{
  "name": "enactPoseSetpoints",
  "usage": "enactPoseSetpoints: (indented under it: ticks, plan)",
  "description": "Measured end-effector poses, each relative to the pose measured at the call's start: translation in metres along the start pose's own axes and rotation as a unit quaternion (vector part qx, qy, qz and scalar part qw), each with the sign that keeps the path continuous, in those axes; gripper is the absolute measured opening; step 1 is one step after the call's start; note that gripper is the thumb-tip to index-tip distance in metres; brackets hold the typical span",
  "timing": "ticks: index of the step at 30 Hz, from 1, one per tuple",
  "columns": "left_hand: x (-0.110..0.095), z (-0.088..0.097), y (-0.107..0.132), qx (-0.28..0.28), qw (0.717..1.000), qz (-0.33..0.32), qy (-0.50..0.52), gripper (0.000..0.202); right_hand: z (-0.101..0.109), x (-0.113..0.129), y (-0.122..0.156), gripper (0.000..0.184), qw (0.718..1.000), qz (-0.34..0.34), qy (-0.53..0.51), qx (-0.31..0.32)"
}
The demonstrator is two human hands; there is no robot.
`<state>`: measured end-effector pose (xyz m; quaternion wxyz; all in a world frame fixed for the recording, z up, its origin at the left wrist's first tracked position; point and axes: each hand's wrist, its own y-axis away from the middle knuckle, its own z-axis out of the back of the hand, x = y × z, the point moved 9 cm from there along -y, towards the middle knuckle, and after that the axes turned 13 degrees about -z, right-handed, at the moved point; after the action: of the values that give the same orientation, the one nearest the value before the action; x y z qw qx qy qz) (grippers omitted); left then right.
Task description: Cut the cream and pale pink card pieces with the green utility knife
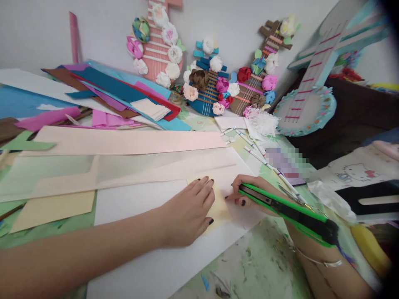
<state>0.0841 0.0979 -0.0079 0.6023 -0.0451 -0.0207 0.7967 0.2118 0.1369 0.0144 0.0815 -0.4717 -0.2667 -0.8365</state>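
Observation:
My left hand (190, 209) lies flat, fingers together and stretched out, pressing a small pale yellow paper piece (220, 207) onto a large white sheet (137, 249). My right hand (249, 195) is closed round a green and black utility knife (286, 209), whose front end points at the yellow piece's right edge. The blade tip is hidden by my fingers. A thin bracelet (314, 259) sits on my right wrist.
Long pink and cream paper strips (124, 141) lie behind the sheet, with a pile of coloured paper (118, 93) at the back left. Paper guitars with paper flowers (215, 85) lean on the wall. Thin sticks (252, 151) and scissors (294, 195) lie right.

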Motion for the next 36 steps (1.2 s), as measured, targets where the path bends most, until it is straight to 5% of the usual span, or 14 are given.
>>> enactPoseSetpoints:
  ticks: [5,9,16,24,36]
  plan:
    - [0.006,-0.001,0.0,0.011,1.0,0.005,0.028,0.067,0.025,0.017,0.001,0.04,0.983,0.055,-0.086,-0.151]
    - [0.007,0.004,0.0,-0.015,1.0,0.0,0.022,0.065,0.031,0.022,-0.005,0.025,0.96,0.057,-0.083,-0.261]
    - [0.008,0.007,0.001,-0.039,0.999,0.004,0.013,0.066,0.009,0.019,-0.036,0.017,0.968,0.049,-0.098,-0.224]
    - [0.008,0.006,0.0,-0.042,0.999,0.0,-0.001,0.068,0.014,0.008,-0.04,0.016,0.937,0.095,-0.066,-0.33]
    - [0.006,0.008,0.0,-0.052,0.999,-0.006,-0.011,0.066,0.009,0.01,-0.04,0.013,0.939,0.114,0.01,-0.326]
